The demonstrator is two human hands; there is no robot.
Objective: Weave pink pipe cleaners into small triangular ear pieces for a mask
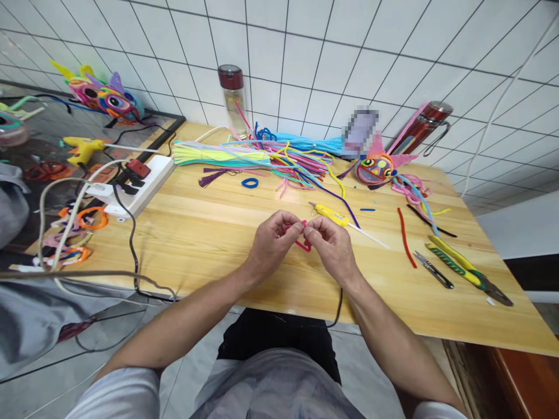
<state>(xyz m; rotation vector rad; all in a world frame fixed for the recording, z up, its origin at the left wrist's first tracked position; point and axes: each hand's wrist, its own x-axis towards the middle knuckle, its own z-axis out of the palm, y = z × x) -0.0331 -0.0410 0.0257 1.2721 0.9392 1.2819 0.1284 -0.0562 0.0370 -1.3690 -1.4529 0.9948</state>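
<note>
Between my two hands, over the front middle of the wooden table, is a bent pinkish-red pipe cleaner. My left hand pinches one part of it between thumb and forefinger. Close beside it, my right hand pinches the pipe cleaner too, the fingertips of both hands nearly touching. A yellow glue gun with a white glue stick in its rear lies just behind my right hand. Farther back sits a small blue ring. My fingers hide part of the pipe cleaner.
Bundles of coloured pipe cleaners lie along the back, near a glass bottle and a red flask. Pliers and small snips rest at right. A power strip with trailing cords stands at left. A colourful fish-like figure sits back right.
</note>
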